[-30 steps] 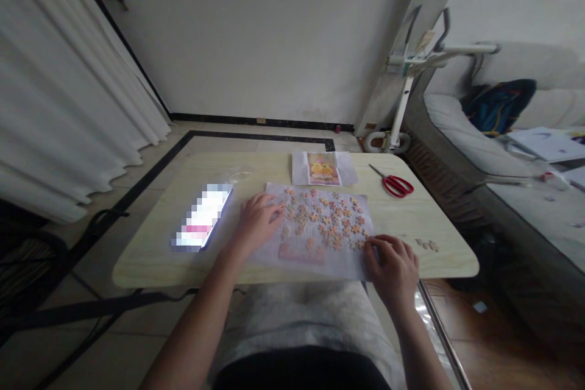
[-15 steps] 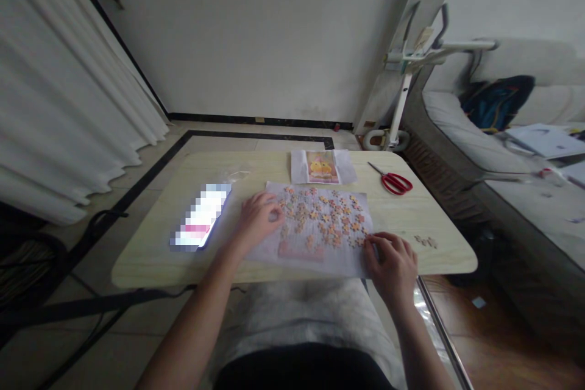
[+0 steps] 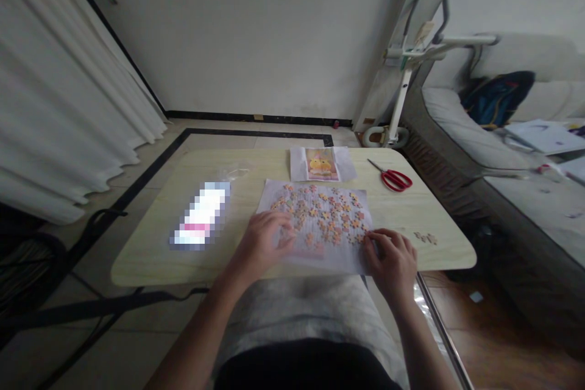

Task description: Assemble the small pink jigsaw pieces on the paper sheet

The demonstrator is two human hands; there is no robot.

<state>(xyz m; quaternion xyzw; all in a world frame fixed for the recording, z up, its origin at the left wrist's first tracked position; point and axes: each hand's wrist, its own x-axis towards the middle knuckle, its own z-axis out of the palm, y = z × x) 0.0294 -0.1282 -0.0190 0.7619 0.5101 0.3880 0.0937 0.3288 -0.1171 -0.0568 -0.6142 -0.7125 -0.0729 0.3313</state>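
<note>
- Pale wooden table [image 3: 150,256] carries a white sheet [image 3: 315,256] strewn with small puzzle pieces [image 3: 326,213].
- Left hand [image 3: 265,241] rests, fingers curled, on the sheet's near left part; any grasp cannot be told.
- Right hand [image 3: 393,259] pinches at the sheet's near right corner.
- Red scissors [image 3: 393,178] lie far right.

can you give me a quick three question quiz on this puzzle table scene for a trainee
1. True or false: the red-handled scissors lie on the white paper sheet.
2. Which hand rests at the sheet's near right corner? A) left hand B) right hand
3. What lies at the far edge of the pale wooden table, just beyond the scattered small orange and pink puzzle pieces?

Key:
1. False: they lie on the bare tabletop, right of the sheet.
2. B
3. The small printed picture with a yellow figure.
</note>
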